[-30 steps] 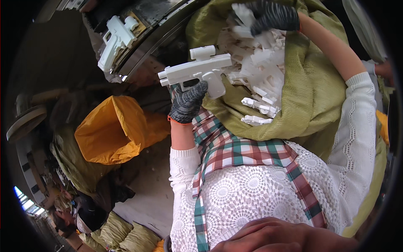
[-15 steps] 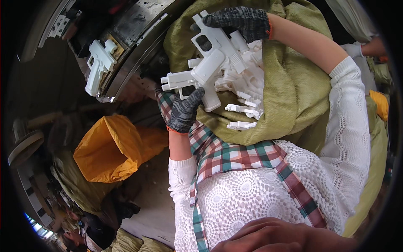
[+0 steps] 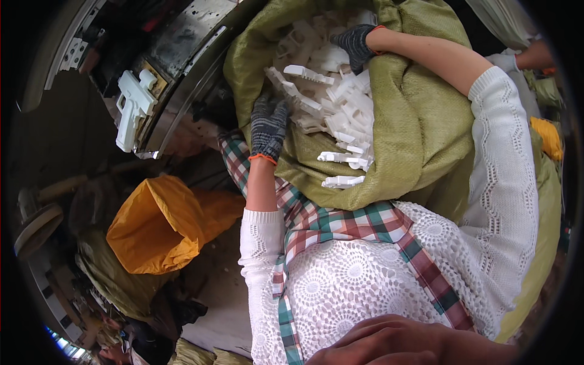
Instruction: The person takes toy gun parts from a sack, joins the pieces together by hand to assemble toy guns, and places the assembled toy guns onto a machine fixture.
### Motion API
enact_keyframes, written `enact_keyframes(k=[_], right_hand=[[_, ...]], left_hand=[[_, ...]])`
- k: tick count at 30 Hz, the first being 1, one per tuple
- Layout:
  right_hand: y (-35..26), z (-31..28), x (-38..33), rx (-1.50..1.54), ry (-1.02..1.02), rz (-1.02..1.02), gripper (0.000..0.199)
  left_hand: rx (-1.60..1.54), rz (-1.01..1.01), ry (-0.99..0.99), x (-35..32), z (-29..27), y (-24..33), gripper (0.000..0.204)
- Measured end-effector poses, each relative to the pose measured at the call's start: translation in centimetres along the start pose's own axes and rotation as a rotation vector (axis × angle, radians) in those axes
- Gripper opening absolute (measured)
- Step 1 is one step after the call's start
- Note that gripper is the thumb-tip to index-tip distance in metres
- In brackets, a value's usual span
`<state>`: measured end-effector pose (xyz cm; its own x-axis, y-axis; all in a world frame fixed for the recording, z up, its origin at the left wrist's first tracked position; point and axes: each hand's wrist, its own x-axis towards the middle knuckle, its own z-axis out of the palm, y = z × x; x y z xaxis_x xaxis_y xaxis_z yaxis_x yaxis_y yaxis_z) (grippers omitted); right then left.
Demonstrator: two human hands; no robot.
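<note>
An olive woven sack (image 3: 426,121) holds a heap of white plastic toy pistols and pistol-shaped parts (image 3: 350,103). My left hand (image 3: 268,129), in a grey knitted glove with an orange cuff, rests at the sack's left inner side. Its fingers stretch up beside the heap and grip nothing that I can see. At the sack's far side, my right hand (image 3: 357,47) in a matching glove reaches down onto the pieces. Its fingers look apart, though the tips partly blend into the heap. One white toy pistol (image 3: 135,108) sits on a machine ledge at left.
A dark metal machine (image 3: 194,36) stands at the far left, close to the sack. An orange bag (image 3: 152,228) gapes open left of my body. Another person's gloved hand (image 3: 504,59) shows at the far right, near an orange bundle (image 3: 546,139).
The two white toy pistols that my hands held have left them and lie among the heap. My left hand moved up to the sack's side; my right hand lowered to the right into the sack.
</note>
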<state>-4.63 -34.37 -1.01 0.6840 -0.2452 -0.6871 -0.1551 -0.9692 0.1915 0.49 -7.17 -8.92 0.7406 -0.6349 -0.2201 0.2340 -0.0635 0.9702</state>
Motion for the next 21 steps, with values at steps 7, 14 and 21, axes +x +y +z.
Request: enact_keyframes(k=[7,14,21], right_hand=[[1.6,-7.1,-8.2,0.908,0.139,-0.144,0.033],[9.4,-11.9,-10.5,1.106,0.848,-0.467,0.024],[12.4,-19.1,4.4,0.516,1.136,-0.071,0.037]], left_hand=[[0.432,0.253,0.105,-2.0,-1.3,0.6,0.033],[0.247,0.202,0.005,-5.3,-1.8,0.7,0.032],[0.269,0.231,-0.151,-7.6,0.0,3.8,0.033]])
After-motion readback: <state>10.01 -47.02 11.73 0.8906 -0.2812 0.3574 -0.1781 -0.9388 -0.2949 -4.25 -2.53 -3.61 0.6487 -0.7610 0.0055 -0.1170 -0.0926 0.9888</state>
